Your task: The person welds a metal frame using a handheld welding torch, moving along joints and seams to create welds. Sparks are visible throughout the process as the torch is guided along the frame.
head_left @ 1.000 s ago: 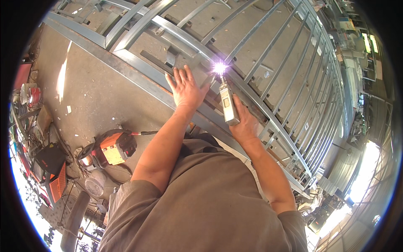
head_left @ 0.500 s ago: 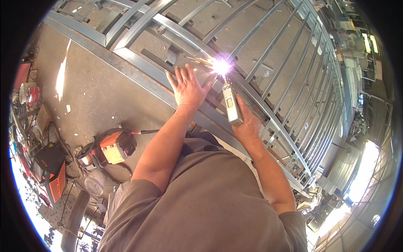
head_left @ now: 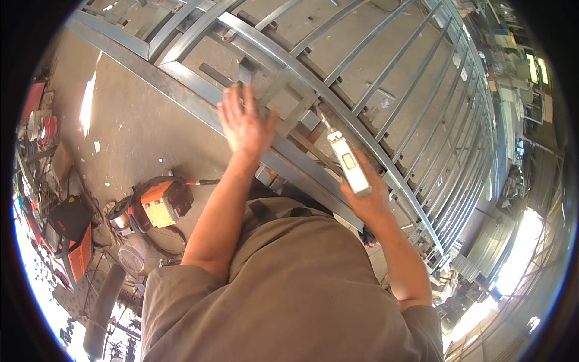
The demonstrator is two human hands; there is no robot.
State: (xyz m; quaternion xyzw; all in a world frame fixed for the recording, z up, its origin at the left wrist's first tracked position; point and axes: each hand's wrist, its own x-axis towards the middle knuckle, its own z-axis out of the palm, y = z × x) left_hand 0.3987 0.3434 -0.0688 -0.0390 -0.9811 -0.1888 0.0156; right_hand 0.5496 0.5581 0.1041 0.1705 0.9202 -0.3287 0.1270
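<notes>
Head view: the frame's bars (head_left: 405, 49) already line the long rail (head_left: 369, 135), so the work looks well along, though which joints remain unwelded cannot be told. No arc glows at the torch (head_left: 350, 164) — its nozzle points far and slightly left, near the rail. The right hand (head_left: 369, 196) grips its body; the left hand (head_left: 244, 128), empty and fingers spread, reaches over the near beam (head_left: 188, 95) — contact unclear.

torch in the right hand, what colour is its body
The torch is whitish with a yellowish panel; head view.
</notes>
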